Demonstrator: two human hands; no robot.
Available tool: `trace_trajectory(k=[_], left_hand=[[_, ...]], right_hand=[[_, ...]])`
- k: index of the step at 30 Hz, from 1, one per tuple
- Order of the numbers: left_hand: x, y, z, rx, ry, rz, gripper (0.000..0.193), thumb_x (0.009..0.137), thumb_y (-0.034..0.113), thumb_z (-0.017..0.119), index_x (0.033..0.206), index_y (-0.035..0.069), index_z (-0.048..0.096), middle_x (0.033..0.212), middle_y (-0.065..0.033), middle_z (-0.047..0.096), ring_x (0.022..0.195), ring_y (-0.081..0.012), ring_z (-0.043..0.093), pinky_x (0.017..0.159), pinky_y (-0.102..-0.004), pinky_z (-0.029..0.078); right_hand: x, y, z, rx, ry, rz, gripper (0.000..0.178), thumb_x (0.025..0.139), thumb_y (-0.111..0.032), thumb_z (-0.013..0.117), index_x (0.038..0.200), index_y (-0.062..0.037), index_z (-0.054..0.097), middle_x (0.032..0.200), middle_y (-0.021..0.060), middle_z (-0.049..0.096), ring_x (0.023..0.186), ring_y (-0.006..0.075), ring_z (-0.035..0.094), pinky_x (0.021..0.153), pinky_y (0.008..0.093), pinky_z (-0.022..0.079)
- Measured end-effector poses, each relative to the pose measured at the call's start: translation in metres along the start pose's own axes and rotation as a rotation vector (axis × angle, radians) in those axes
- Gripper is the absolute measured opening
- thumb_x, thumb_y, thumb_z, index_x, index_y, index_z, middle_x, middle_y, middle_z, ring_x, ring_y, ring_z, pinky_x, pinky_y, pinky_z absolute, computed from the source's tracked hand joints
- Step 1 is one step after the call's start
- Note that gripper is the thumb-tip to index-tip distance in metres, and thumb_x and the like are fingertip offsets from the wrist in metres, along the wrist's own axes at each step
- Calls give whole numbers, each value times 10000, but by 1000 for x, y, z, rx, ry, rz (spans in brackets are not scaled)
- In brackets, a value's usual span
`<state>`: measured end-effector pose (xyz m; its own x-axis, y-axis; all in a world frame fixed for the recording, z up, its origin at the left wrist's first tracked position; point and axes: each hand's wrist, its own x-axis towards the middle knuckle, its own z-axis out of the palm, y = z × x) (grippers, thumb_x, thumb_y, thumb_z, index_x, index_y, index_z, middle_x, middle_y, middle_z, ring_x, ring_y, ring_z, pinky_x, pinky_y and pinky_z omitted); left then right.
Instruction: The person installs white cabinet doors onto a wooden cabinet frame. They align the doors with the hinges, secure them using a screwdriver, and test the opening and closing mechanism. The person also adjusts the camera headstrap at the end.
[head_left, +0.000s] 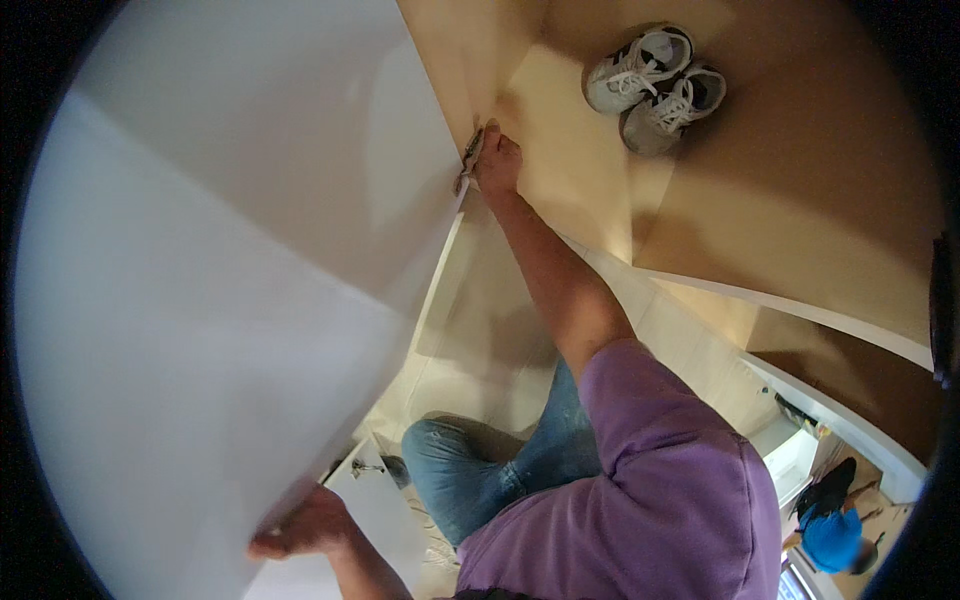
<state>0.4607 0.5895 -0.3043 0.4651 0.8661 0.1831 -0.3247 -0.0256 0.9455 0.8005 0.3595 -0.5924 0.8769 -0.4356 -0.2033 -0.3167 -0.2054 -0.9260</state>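
A large white cabinet door (230, 300) fills the left side. My left hand (310, 525) is at its lower edge, thumb on the white face and the other fingers partly hidden; it grips the door. Stretched far forward, my right hand (498, 165) is closed around a metal hinge (468, 160) where the door meets the wood-coloured cabinet wall (560, 130). The fingertips at the hinge are hard to make out.
A pair of white laced sneakers (655, 90) stands on a wooden cabinet surface. Another white panel (370, 510) with a metal hinge is beside my left forearm. At the lower right, a person in blue (832, 540) is farther off. My jeans-clad legs are folded below.
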Motion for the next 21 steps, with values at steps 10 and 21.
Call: trace_trajectory(k=[10,21], left_hand=[[6,2,-11,127,63,-54,739,826,682,505,1257,83,537,1314,-88,493,1233,-282,441,1045,-503,359],[-28,7,58,297,198,156,1122,660,797,622,1443,57,309,1444,-189,351,1339,-385,346,1133,-582,272]], right_hand=[[33,42,-91,1006,292,-124,475,1001,-528,383,960,-96,577,755,38,573,730,188,578,693,320,479],[63,-13,-5,778,-87,-54,635,1019,-503,305,1429,-21,263,1392,140,317,1269,273,285,1063,370,237]])
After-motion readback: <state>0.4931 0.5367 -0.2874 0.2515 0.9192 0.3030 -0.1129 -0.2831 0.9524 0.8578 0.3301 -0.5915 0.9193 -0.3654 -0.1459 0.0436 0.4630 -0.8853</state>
